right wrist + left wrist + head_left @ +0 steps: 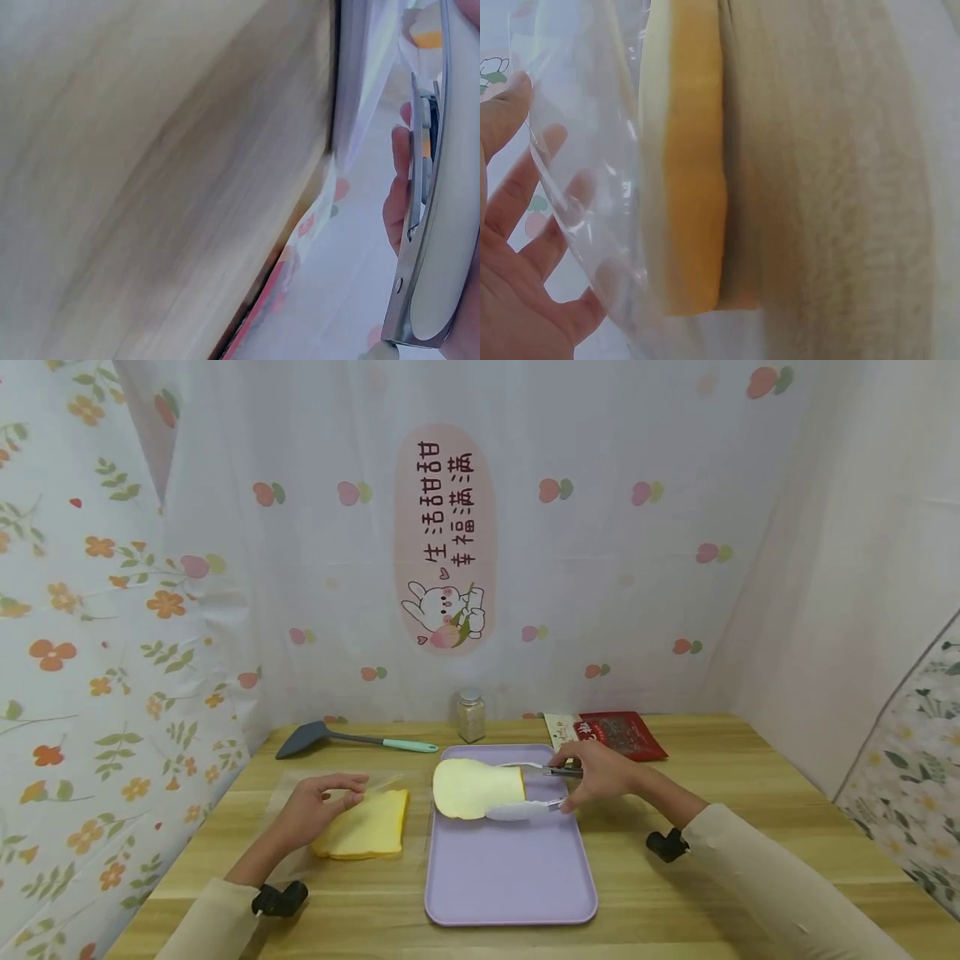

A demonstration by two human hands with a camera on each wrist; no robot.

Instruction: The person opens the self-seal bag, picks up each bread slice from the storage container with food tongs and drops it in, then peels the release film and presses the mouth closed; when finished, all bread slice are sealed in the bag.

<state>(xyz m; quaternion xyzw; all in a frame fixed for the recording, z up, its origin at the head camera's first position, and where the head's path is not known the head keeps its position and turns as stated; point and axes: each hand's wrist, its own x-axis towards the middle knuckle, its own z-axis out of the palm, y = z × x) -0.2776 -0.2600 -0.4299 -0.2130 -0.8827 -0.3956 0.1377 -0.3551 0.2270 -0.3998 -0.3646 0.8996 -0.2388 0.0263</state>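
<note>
My left hand (318,806) holds the lip of a clear plastic bag (592,157), some fingers showing through the film. Inside the bag, flat on the table, lies sliced bread (367,825) with an orange-yellow crust. My right hand (600,777) grips a pair of tongs (439,210) with a metal handle and pale tips. The tong arms lie along the far and near sides of a bread slice (472,789) over the far end of a lilac tray (510,877). Whether the tips press on the slice, I cannot tell.
A grey turner with a mint handle (408,746) lies at the back left. Behind the tray stands a small glass jar (470,718). A red and white food packet (618,735) lies at the back right, close to my right hand. Patterned curtains surround the wooden table (660,885).
</note>
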